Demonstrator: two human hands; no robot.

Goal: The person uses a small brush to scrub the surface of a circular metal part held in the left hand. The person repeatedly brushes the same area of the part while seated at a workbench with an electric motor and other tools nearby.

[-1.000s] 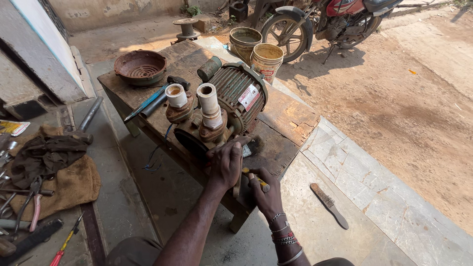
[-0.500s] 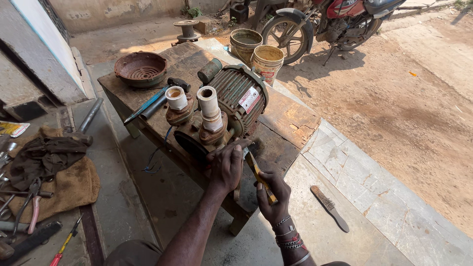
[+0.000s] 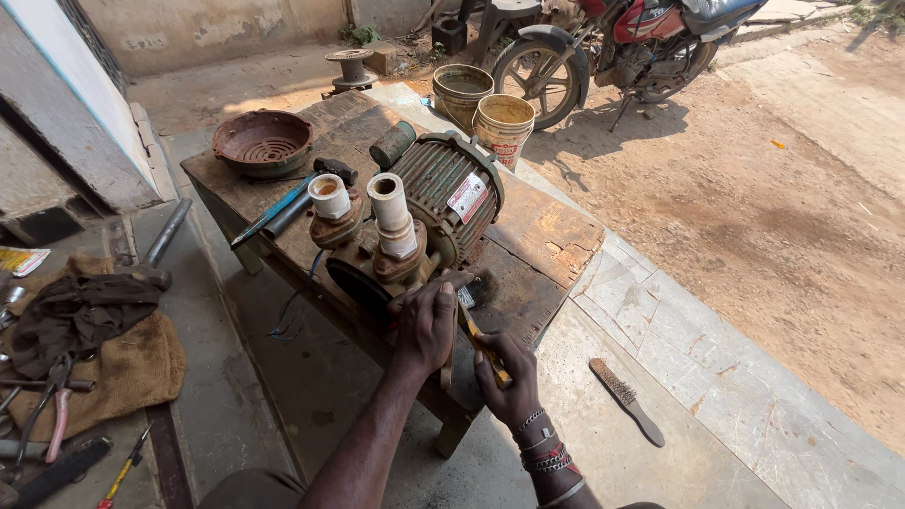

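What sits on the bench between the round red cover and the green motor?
In the head view, a blue-handled tool and two white pipe stubs on the pump.

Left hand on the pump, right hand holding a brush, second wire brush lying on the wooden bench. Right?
Not quite. The second wire brush lies on the concrete floor, not the wooden bench; the head view shows it. Left hand on pump, right hand holding brush: correct.

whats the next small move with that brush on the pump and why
Probably a short stroke of the small brush across the rusty pump body. The right hand grips the brush handle with the bristle end up against the casing, and the left hand is pressed on the pump to steady it on the wooden bench, so scrubbing looks ready.
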